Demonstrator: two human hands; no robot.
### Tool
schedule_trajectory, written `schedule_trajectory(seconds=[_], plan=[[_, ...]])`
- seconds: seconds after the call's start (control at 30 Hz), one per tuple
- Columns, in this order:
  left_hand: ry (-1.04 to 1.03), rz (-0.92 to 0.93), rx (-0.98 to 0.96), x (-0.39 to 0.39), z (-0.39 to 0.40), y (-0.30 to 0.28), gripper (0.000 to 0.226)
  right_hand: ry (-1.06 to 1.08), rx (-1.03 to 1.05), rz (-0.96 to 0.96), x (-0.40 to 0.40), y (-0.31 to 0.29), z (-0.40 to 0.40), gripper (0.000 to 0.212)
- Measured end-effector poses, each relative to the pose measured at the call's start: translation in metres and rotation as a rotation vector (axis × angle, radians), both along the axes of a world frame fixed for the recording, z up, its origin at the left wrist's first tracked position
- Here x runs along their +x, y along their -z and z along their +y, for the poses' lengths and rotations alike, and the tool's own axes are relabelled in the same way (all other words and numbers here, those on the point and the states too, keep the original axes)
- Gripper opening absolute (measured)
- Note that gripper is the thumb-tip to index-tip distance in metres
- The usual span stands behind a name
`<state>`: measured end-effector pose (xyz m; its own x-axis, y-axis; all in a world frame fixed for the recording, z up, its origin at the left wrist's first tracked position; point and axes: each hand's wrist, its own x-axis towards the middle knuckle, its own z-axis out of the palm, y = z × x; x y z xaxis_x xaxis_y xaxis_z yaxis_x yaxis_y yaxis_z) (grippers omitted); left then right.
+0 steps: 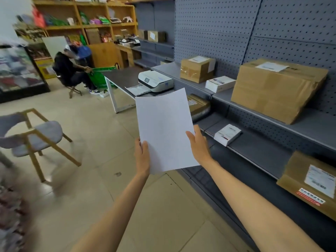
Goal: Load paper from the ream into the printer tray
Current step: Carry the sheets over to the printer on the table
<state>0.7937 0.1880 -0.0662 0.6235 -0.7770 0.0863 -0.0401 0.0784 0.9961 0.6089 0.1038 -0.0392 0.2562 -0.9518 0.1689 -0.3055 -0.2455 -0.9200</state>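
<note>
White and unmarked, the plain rectangular stack of printer paper [164, 130] is held up in the air in front of the person, its long axis running from the near lower edge up and away toward the printer, tilted slightly to the left at the top. Its face is blank and smooth, with a faint bow along the top edge; how many sheets it holds cannot be told. The left hand [142, 155] grips the lower left edge, thumb on the front face and the other fingers curled behind out of sight. The right hand [197, 143] clasps the right edge a little higher, thumb lying across the front and fingers wrapped behind. Just to the right, on the lower grey metal shelf [258, 151], lies a small white box with a printed label [227, 134], its writing too blurred to read. Nearer on the right sits a brown cardboard carton with a white shipping label and a red strip [311, 184], also unreadable. Beyond the paper's top edge, well apart from it, the white inkjet printer with a small screen [155, 82] stands on a dark-topped table with white legs [123, 77], its tray [139, 90] pulled out toward the camera. A large brown cardboard box [274, 90] rests on the upper shelf.
</note>
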Motion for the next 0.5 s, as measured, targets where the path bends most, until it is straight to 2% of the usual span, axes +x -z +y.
schedule_trajectory(seconds=[0.2, 0.5], plan=[[-0.118, -0.04, 0.039, 0.075, 0.001, -0.007, 0.013, -0.073, -0.05, 0.025, 0.083, -0.004, -0.016, 0.021], [-0.264, -0.095, 0.028, 0.151, -0.008, -0.005, 0.011, -0.165, -0.03, 0.019, 0.17, -0.005, -0.042, 0.017]])
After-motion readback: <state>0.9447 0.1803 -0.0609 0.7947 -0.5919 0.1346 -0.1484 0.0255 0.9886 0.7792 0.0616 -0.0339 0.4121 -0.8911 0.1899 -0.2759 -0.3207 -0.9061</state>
